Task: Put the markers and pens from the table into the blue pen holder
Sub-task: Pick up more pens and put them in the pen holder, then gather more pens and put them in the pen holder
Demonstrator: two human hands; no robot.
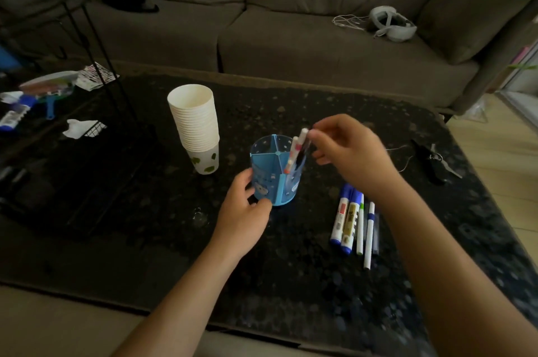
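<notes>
The blue pen holder [275,172] stands upright near the middle of the table [291,269]. The left hand [243,205] grips its lower wall. The right hand [348,150] pinches the top of a pen [300,147] that leans in the holder's right compartment. Five markers and pens [353,222] lie side by side toward the table's right edge.

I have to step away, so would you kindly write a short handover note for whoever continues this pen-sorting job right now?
Left hand: steadying the blue pen holder at its lower left side.
Right hand: fingertips at the top of a dark pen standing in the holder; whether it is released I cannot tell.
Done: two pens stand in the holder's right compartment, the dark one and a white pen.
Left: two blue-capped markers and about three thin pens lying on the table, right of the holder.
</notes>
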